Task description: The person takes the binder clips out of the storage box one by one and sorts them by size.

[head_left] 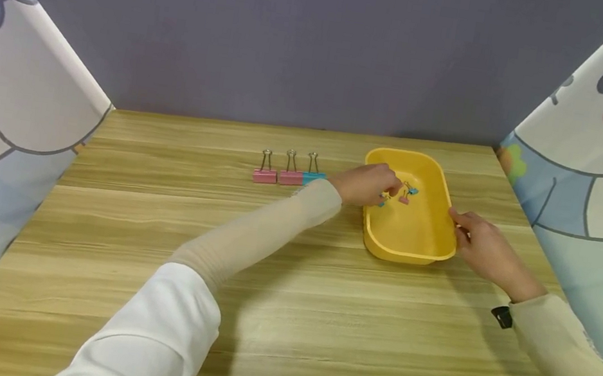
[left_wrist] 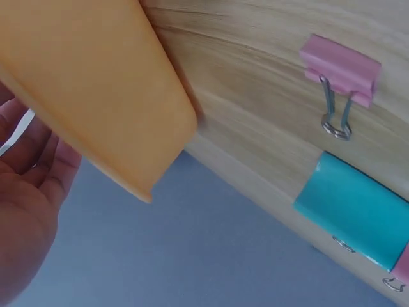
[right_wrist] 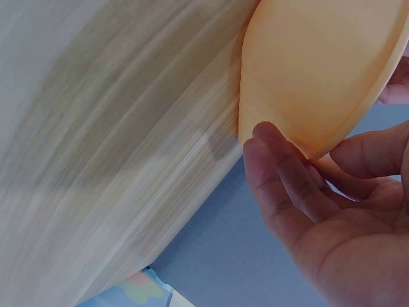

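Note:
A yellow plastic tray [head_left: 407,257] sits toward the back right of the table, holding several small binder clips, among them a pink one [head_left: 404,199] and a blue one [head_left: 413,191]. My left hand [head_left: 366,186] reaches over its left rim, fingers bent down close to the small clips. The tray wall hides part of those fingers in the left wrist view, so whether they pinch a clip is unclear. My right hand [head_left: 484,246] grips the tray's right rim between thumb and fingers.
Left of the tray stand large binder clips in a row: pink [head_left: 265,177], pink [head_left: 290,178] and blue [head_left: 313,178]. Another pink clip [left_wrist: 342,67] lies nearer the tray in the left wrist view. A grey panel [head_left: 322,48] rises behind the wooden table [head_left: 153,244].

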`<state>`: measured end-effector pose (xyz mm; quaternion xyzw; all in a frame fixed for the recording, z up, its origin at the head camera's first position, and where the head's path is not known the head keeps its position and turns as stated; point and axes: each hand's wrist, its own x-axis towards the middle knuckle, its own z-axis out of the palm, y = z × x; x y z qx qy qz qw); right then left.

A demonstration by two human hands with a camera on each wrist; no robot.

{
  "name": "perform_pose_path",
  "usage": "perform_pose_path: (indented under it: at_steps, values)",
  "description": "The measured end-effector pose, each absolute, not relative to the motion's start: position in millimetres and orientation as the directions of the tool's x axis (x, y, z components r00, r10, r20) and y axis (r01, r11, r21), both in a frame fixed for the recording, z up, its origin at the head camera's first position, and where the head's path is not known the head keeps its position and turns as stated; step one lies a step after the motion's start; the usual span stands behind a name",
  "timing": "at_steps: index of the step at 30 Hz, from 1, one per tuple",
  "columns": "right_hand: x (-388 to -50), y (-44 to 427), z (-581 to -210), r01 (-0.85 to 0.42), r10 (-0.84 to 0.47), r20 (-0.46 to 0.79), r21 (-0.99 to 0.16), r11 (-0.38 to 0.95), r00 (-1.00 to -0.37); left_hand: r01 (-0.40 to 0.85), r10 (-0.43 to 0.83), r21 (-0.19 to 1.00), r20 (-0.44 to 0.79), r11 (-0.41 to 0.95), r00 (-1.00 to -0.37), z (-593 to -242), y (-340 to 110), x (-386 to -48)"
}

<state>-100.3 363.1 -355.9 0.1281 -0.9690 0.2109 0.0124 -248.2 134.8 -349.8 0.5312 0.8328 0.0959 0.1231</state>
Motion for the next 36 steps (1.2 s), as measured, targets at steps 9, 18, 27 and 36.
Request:
perform_pose_path:
  at_steps: [9,18,27,36]
  values:
    - [-98.8,361.3,-353.3,-0.246,-0.234,0.079,-0.405,0.88,-0.969,0.836,0.876,0.259,-0.154,0.483,-0.458,-351.1,143.5,-245.1]
    - [-99.2,359.7,-352.6,-0.241,-0.233,0.069,-0.399,0.885,-0.97,0.828,0.828,0.102,-0.184,0.551,-0.529,-353.9,155.0,-242.5]
    - [-98.1,355.2,-354.7,-0.213,-0.221,0.033,-0.433,0.876,-0.975,0.802,0.792,0.058,-0.218,0.594,-0.571,-363.3,160.2,-242.1]
    - [-97.8,354.2,-357.4,-0.243,-0.235,0.072,-0.417,0.876,-0.969,0.804,0.807,0.134,-0.23,0.58,-0.544,-386.9,175.0,-255.1]
